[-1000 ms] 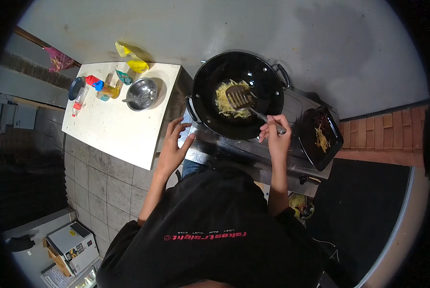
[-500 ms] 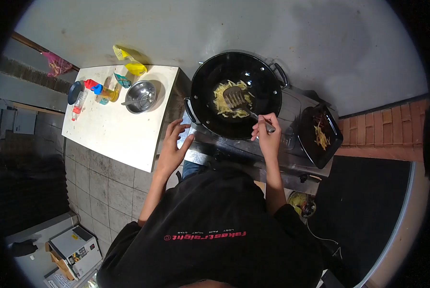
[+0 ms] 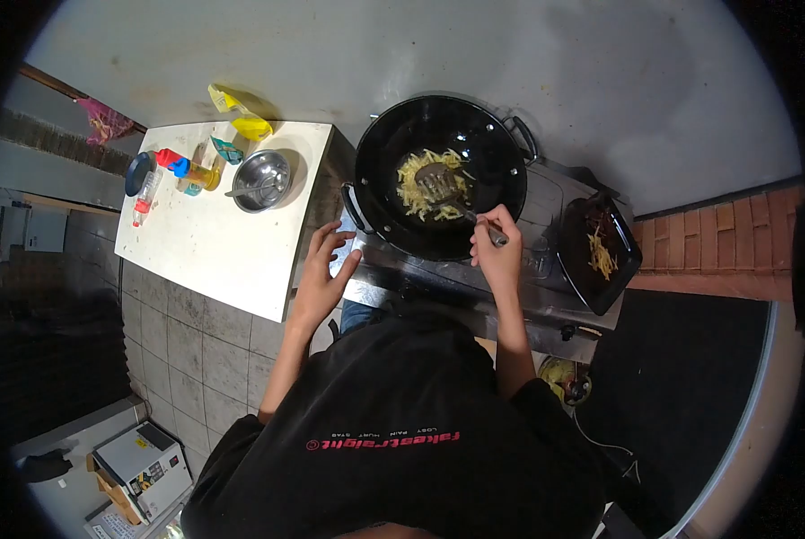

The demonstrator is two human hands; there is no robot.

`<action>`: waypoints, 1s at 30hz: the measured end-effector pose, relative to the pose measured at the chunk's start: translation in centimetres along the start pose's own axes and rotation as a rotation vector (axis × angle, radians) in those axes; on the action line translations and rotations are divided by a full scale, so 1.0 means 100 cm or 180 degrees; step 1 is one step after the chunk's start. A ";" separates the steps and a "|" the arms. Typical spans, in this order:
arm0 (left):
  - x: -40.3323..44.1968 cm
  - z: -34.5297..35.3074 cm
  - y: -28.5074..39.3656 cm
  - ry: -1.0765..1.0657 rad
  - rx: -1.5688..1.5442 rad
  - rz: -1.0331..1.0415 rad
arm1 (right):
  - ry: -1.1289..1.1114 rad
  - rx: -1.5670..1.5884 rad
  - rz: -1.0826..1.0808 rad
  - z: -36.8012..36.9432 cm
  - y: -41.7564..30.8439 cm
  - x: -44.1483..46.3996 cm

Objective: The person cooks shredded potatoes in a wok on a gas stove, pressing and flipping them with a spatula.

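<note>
A large black wok [image 3: 402,229] with two loop handles sits on the stove, holding pale yellow shredded food [image 3: 414,169]. My right hand [image 3: 497,250] is closed round the handle of a slotted metal spatula [image 3: 435,182], whose blade rests on the shreds. Near the wok's left handle, my left hand [image 3: 323,274] is held with its fingers spread and nothing in it, above the gap between the table and the stove.
On the white table [image 3: 223,256] at the left stand a steel bowl [image 3: 262,181] with a spoon, bottles and a yellow packet [image 3: 242,114]. A black tray [image 3: 620,270] with some shreds lies at the stove's right end. A wall rises behind.
My right hand has moved left and a little down with the spatula, whose blade has shifted slightly left over the shreds. My left hand has hardly moved.
</note>
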State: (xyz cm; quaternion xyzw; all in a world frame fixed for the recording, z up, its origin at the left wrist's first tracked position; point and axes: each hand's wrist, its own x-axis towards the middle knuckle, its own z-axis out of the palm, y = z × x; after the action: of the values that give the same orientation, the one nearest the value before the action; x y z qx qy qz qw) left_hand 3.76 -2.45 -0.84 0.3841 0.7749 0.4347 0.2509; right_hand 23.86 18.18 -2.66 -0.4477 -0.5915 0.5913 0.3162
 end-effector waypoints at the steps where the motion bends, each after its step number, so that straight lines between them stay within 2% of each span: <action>1: 0.000 0.000 -0.001 0.0002 0.0010 0.0006 | -0.0006 -0.0023 -0.0011 0.000 0.001 0.000; 14: -0.005 -0.004 0.003 0.0056 -0.0065 0.0050 | -0.0066 0.0081 -0.0064 -0.008 -0.009 0.006; 24: -0.011 -0.007 -0.005 0.0118 -0.0093 0.0055 | -0.0430 -0.0794 -0.0399 -0.016 -0.056 0.022; 26: -0.010 -0.008 -0.006 0.0128 -0.0117 0.0059 | -0.0501 -0.1229 -0.1038 -0.014 -0.060 0.028; 27: -0.010 -0.008 -0.007 0.0149 -0.0064 0.0105 | -0.0506 -0.1231 -0.1042 -0.013 -0.063 0.029; 29: -0.011 -0.008 -0.007 0.0176 -0.0016 0.0153 | -0.0638 -0.1286 -0.1810 -0.010 -0.069 0.031; 30: -0.012 -0.008 -0.007 0.0171 -0.0075 0.0115 | -0.0644 -0.1290 -0.1815 -0.009 -0.070 0.033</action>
State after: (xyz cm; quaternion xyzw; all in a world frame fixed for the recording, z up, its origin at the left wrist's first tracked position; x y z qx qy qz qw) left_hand 3.57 -4.04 -0.97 0.3832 0.7692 0.4584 0.2267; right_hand 22.23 22.20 3.79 -0.2576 -0.8261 0.3915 0.3131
